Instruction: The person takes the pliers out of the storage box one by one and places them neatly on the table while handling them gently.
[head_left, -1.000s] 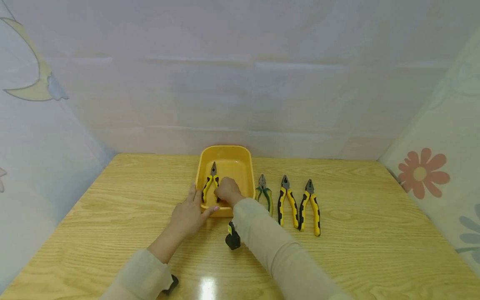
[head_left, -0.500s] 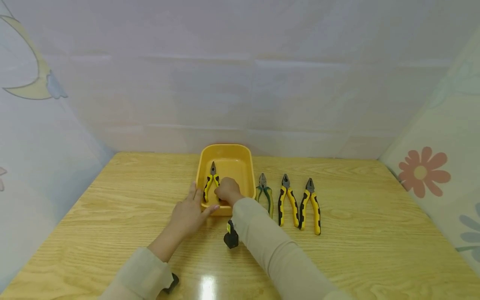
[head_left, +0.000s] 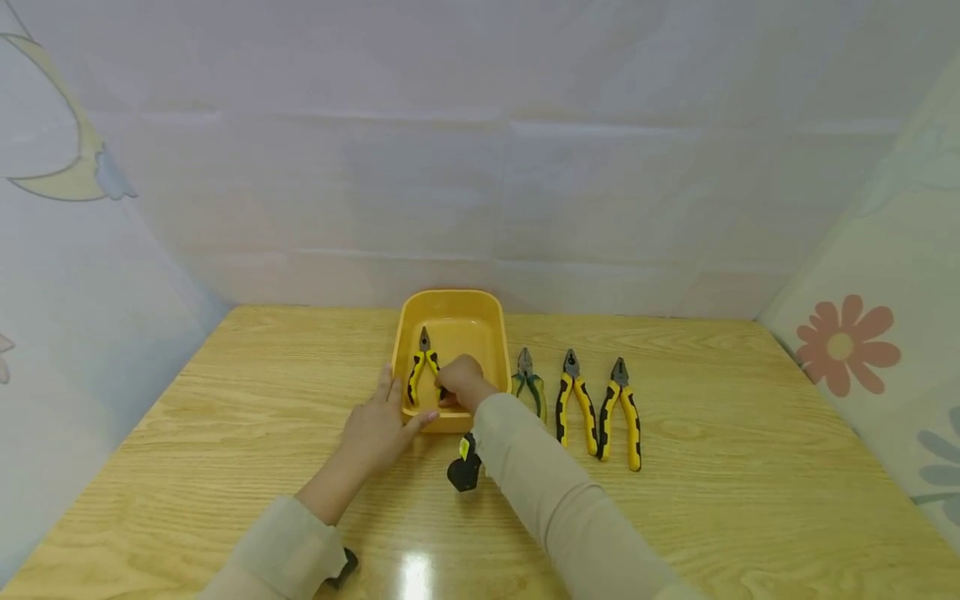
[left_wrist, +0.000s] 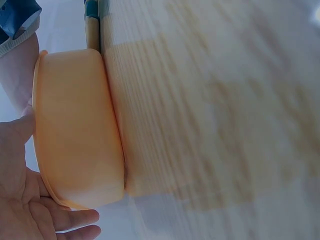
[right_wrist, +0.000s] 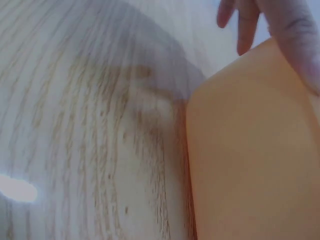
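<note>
Long-nose pliers (head_left: 425, 342) with yellow-and-black handles lie spread in a yellow plastic bin (head_left: 491, 337), jaws pointing to the back. My right hand (head_left: 462, 382) reaches over the near rim, its fingers curled at the end of the pliers' right handle; the fingertips are mostly hidden. At the bin's near left corner rests my left hand (head_left: 377, 427), fingers straight along the outside wall and thumb on the near rim. The left wrist view shows that hand (left_wrist: 25, 200) against the bin wall (left_wrist: 77, 130). Only the left hand's fingers (right_wrist: 247, 30) appear in the right wrist view.
Right of the bin, green-handled pliers (head_left: 535, 392) lie on the wooden table (head_left: 735, 467), partly behind the right sleeve. Beside them are two yellow-and-black pliers, one nearer (head_left: 576, 400) and one farther right (head_left: 621, 408). A pale sheet wall (head_left: 480, 192) rises behind the table.
My right hand has shifted slightly right and the pliers in the bin have turned a little, their handles moving right and tip slightly left. The left hand stays on the bin's corner.
</note>
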